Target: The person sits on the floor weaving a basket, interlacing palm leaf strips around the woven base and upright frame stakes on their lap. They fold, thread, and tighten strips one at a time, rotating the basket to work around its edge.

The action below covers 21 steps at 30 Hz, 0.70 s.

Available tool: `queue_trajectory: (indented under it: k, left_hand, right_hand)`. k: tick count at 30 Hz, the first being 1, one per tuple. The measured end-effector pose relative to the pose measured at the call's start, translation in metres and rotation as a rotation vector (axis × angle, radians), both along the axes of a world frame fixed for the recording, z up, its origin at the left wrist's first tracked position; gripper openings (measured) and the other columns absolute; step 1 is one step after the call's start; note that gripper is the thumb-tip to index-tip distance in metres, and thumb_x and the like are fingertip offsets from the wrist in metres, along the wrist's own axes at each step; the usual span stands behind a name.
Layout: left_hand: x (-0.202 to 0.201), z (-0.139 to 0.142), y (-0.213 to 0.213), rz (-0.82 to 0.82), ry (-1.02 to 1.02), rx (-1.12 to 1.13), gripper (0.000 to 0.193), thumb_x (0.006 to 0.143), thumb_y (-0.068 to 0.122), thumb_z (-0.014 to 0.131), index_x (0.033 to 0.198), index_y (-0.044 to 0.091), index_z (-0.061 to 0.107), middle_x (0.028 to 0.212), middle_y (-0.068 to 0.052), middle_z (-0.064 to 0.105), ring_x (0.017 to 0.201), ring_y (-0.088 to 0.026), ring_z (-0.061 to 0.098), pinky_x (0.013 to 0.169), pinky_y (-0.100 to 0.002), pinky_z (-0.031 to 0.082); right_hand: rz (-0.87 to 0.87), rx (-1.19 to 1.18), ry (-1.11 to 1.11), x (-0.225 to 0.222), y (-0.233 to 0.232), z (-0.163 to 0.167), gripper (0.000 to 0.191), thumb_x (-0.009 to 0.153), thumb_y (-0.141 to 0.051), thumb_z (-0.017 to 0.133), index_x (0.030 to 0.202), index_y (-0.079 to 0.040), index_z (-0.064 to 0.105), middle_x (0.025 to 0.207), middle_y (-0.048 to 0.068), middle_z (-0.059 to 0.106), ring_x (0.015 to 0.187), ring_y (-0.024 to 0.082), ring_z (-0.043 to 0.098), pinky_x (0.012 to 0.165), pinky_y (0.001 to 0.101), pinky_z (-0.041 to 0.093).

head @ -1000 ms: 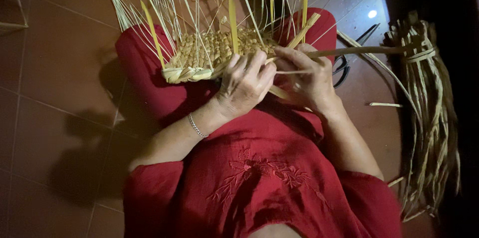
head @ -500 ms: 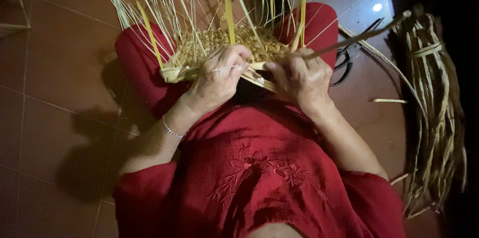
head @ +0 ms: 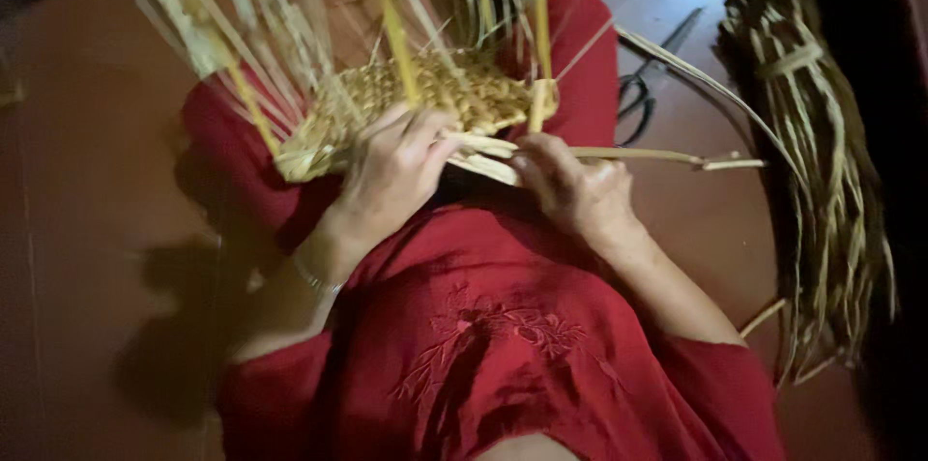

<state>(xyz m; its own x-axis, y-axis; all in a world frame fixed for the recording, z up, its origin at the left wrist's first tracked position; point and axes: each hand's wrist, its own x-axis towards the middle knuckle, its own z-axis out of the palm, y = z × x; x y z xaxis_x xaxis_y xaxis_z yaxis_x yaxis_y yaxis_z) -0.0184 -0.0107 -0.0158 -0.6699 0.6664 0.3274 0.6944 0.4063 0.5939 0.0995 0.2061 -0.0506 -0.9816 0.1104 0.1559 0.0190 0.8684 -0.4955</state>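
Observation:
A half-woven straw basket (head: 425, 99) rests on my lap, its flat woven base facing me and many loose stalks standing up from its edges. My left hand (head: 391, 171) presses on the near edge of the woven base, fingers curled over the straw. My right hand (head: 570, 186) grips a long flat straw strand (head: 667, 158) that runs out to the right from the basket's near edge. I wear red clothes with embroidery on the chest.
A thick bundle of loose straw (head: 822, 190) lies on the floor at the right. Black scissors (head: 643, 84) lie on the red-brown tiles (head: 87, 181) beyond my right knee. A dark shadow falls left of me.
The long strand in my right hand has swung down from an upward slant to nearly level. Both hands have shifted slightly along the basket's near edge.

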Motion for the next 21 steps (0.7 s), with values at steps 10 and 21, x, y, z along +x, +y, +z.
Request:
queue_trajectory:
  k: [10,21]
  left_hand:
    - [-0.020,0.024,-0.009,-0.070,-0.091,-0.197,0.004,0.093,0.006,0.074,0.092,0.002,0.073,0.088,-0.013,0.069,0.076,-0.028,0.068,0.070,-0.039,0.056]
    - [-0.067,0.007,0.013,-0.140,-0.543,-0.265,0.017,0.098,0.020,0.071,0.106,0.006,0.077,0.081,-0.007,0.077,0.056,-0.016,0.066,0.050,-0.033,0.053]
  right_hand:
    - [0.099,-0.162,0.009,0.002,-0.007,0.024,0.017,0.097,-0.024,0.075,0.107,-0.012,0.066,0.060,0.009,0.065,0.048,0.027,0.065,0.043,0.0445,0.051]
    - [0.071,-0.702,-0.416,0.007,0.088,-0.022,0.035,0.094,-0.021,0.076,0.126,-0.007,0.070,0.081,0.003,0.073,0.067,0.011,0.069,0.055,0.0290,0.053]
